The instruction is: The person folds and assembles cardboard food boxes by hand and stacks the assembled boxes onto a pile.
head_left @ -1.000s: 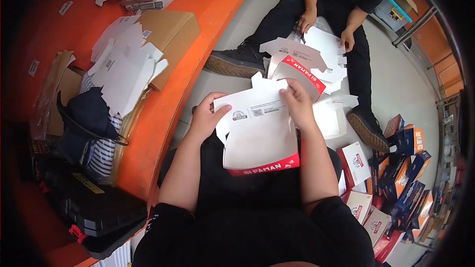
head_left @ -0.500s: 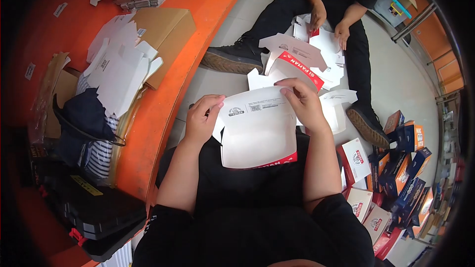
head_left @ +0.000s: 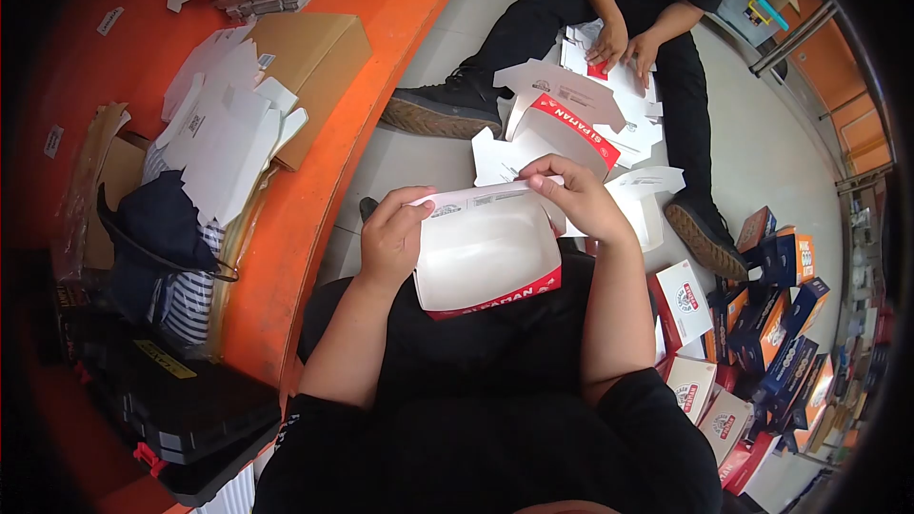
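Open box (head_left: 490,252) sits over the lap (head_left: 476,357), red wall nearest the body, off the right edge of the orange counter (head_left: 295,219). Left hand (head_left: 388,233) pinches the flap's (head_left: 481,198) left end; right hand (head_left: 583,200) grips its right end. Looks mid-fold; next move calls for even pressure. Red-banded carton (head_left: 577,126) lies just beyond.

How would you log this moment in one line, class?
SI PAMAN carton: open | left hand: holding lid at left | right hand: holding lid at right
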The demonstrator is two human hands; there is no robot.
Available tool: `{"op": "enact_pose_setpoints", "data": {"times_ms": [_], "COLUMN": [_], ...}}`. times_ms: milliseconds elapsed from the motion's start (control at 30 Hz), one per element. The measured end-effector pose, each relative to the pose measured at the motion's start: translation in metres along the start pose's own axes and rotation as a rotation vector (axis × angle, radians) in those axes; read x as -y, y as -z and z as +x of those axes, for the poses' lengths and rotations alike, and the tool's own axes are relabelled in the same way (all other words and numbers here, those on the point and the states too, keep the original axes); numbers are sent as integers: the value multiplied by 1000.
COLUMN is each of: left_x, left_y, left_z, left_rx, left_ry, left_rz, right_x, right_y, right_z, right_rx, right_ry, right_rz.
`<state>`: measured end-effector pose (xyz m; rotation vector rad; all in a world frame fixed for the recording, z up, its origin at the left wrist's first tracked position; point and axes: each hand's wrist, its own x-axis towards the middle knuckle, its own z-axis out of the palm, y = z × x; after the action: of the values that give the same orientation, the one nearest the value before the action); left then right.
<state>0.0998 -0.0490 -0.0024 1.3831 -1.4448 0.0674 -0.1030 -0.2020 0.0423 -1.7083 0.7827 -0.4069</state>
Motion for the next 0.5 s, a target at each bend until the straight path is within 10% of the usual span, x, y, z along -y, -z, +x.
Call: {"op": "enact_pose_setpoints", "data": {"times_ms": [500], "left_x": [1], "left_y": [8], "left_z": [-4], "left_rx": [120], "left_ry": [629], "left_rz": [-673], "right_x": [14], "right_y": [-3], "right_z": [-10], "right_rx": [-92], "right_ry": [-42], "right_rz": [-99]}}
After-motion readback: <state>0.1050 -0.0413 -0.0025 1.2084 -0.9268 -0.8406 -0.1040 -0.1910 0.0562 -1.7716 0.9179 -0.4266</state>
